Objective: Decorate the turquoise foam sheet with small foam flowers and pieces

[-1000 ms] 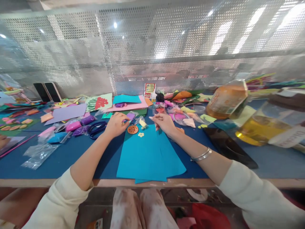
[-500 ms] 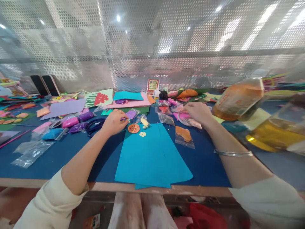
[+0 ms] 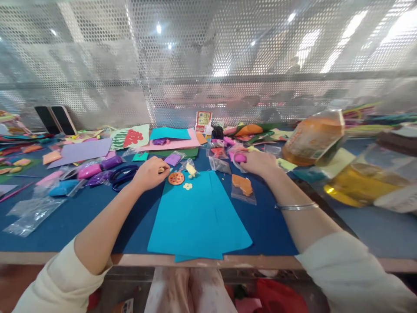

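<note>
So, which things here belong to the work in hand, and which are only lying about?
Seemingly in use: blue paper, patterned disc, pale flower, pink material by the right hand.
Probably just lying about: bottle, jar, lilac sheet.

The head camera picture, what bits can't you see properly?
All in the head view:
Right hand: what its fingertips touch, hidden by the hand itself.
Left hand: whether its curled fingers pinch anything, too small to tell.
Jar of yellow liquid: its outer side, cut off by the right edge.
Red-edged packet: its print, too small.
</note>
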Motion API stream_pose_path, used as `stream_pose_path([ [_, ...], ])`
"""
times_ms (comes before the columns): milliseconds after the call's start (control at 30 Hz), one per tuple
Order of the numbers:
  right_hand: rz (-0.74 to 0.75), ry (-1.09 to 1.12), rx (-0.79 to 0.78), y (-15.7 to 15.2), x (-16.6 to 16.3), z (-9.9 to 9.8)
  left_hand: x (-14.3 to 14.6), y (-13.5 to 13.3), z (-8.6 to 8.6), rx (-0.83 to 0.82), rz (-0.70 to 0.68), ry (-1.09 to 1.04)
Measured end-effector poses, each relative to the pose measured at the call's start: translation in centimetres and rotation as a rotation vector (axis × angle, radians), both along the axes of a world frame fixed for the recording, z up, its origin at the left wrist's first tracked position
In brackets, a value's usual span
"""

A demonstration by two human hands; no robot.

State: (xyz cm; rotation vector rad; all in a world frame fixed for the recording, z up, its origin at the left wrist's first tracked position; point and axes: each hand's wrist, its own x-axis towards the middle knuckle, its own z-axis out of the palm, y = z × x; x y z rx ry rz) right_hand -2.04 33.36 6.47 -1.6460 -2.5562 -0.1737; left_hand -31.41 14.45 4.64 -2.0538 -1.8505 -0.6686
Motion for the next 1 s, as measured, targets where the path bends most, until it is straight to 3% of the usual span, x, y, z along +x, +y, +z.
stream_pose_path([
  [167,-0.028,0.000,0.048,-0.1,-0.5,-0.1,0.1,-0.1,0.2,0.030,0.025,0.011],
  [333,-0.130,0.229,0.088,-0.3,-0.3,0.5,0.1,-0.3,0.3,0.066,0.024,0.014],
  [533,-0.114,0.488,-0.051,0.7,0.0,-0.1,0.1,-0.3,0.4,0.027,0.037,0.023],
  [600,-0.116,0.496,0.019,0.7,0.2,-0.2,0.2,-0.3,0.5,0.016,0.042,0.022],
  [700,-0.108,0.356,0.189,0.3,0.3,-0.2,0.3,-0.4,0.6,-0.029,0.051,0.014],
  [800,-0.094,0.240,0.264,-0.1,0.2,0.0,0.3,-0.5,0.8,-0.104,0.071,-0.010],
  [1000,-0.170,0.434,0.266,-0.1,0.4,0.3,0.5,-0.6,1.1,-0.174,0.100,-0.045],
])
